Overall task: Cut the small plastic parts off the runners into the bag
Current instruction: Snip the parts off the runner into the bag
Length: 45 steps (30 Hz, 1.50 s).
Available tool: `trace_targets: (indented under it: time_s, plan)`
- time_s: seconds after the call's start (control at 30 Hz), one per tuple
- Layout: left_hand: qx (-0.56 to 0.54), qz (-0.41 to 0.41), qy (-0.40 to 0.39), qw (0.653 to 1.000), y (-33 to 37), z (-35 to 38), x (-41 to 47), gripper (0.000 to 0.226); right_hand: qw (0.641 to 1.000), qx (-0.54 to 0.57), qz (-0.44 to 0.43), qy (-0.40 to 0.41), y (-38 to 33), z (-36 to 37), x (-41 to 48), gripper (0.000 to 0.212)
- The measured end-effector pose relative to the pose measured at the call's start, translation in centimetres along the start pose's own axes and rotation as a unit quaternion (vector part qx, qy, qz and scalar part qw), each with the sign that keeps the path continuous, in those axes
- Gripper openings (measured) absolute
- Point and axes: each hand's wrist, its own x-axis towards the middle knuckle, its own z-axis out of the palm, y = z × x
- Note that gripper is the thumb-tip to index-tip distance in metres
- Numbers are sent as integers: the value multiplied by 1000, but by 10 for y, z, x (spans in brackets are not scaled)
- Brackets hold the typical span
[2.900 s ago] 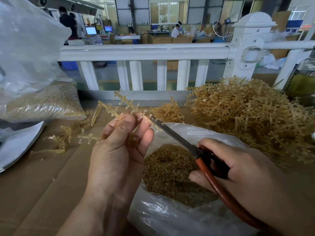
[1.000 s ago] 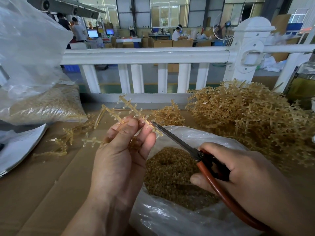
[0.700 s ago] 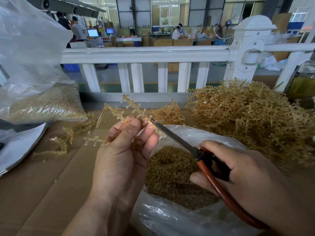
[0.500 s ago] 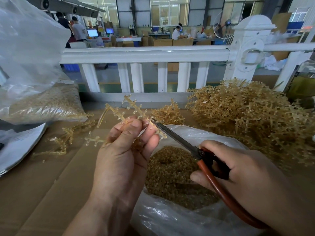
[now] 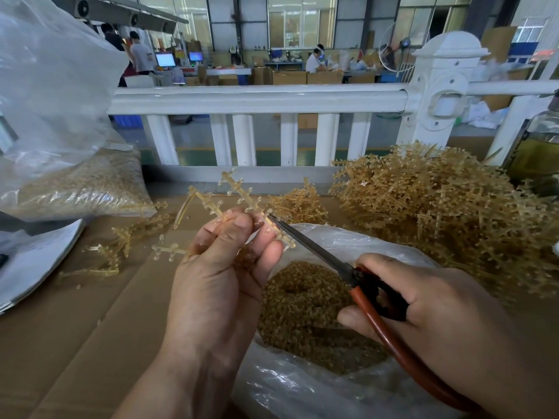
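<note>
Standing next to this person at the surface point(image 5: 75, 334), which is covered in brown cardboard. The left hand point(image 5: 217, 282) is held up over the bag, and its grip is clamped on a runner point(image 5: 242, 196): thumb on the near side, fingers curled round the back. The amber, see-through branches stick up and away past the fingertips, with little nubs on their ends.

The right hand point(image 5: 438, 313) has its grip wrapped tight round the red-and-black handles of the scissors point(image 5: 317, 252). The blades point up and left, and the tip is touching the runner just beside the left fingers. The blades look nearly together, with hardly any gap that I can see.

Right under both hands is the clear plastic bag point(image 5: 302, 394), mouth open, with a heap of small parts point(image 5: 302, 313) sitting in it.

Further back on the right there's a huge tangled pile of runners point(image 5: 438, 213), plus a smaller clump point(image 5: 298, 204) just behind the scissor tip. A few loose runners point(image 5: 121, 246) lie on the cardboard to the left, near some white sheets point(image 5: 36, 261). Back left there's another plastic sack point(image 5: 84, 182) stuffed with tan bits. A white railing point(image 5: 257, 98) runs along the far edge, and there's a yellowish bottle point(image 5: 541, 152) at far right.
</note>
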Motion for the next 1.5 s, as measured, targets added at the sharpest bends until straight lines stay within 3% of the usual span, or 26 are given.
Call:
trace_targets:
  time_s: [0.53, 0.77, 1.5]
  plan:
    - [14, 9, -6, 1000, -1, 3, -2, 11, 1000, 1, 8, -13, 4, 4, 5, 62]
    - [15, 4, -4, 1000, -4, 4, -4, 7, 1000, 19, 10, -11, 4, 4, 4, 51]
    - [18, -2, 2, 1000, -3, 7, -6, 10, 1000, 26, 14, 2, 4, 3, 3, 52]
